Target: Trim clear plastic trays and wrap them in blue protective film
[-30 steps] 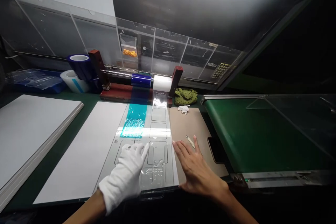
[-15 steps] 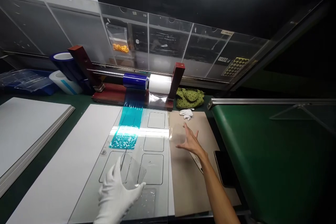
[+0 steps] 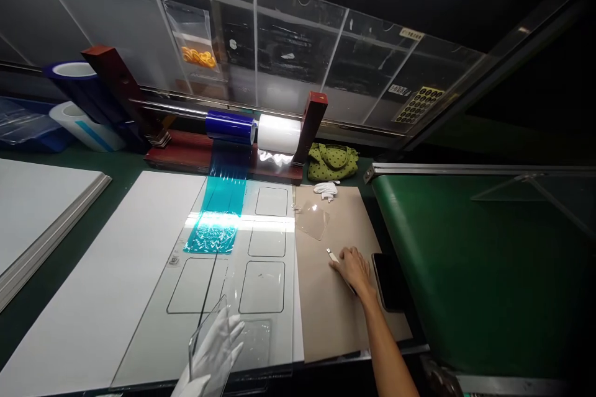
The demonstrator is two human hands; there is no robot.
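Observation:
My left hand (image 3: pixel 216 347), in a white glove, holds a clear plastic plate (image 3: pixel 205 329) tilted up on its edge above the glass sheet (image 3: pixel 153 347). The thumb is low on the near side and the fingers lie along the plate. Beneath it, another clear plate (image 3: pixel 256 338) lies flat on the sheet. My bare right hand (image 3: pixel 354 270) is closed round a pale utility knife (image 3: pixel 332 255) on the brown board (image 3: pixel 321 322); its tip pokes out past the fingers. A piece of clear film (image 3: pixel 314 220) lies farther back on that board.
A wooden stand (image 3: pixel 186 152) carries a blue roll (image 3: pixel 230 127) and a white roll (image 3: pixel 279 133); teal film (image 3: pixel 218 217) runs down onto the glass. A phone (image 3: pixel 387 282) lies right of my hand, beside the green conveyor belt (image 3: pixel 447 260). Stacked white sheets (image 3: pixel 41 211) are at left.
My left hand has picked up a clear plate and turned it upright. My right hand has let go of a clear film on the brown board and come back to the utility knife.

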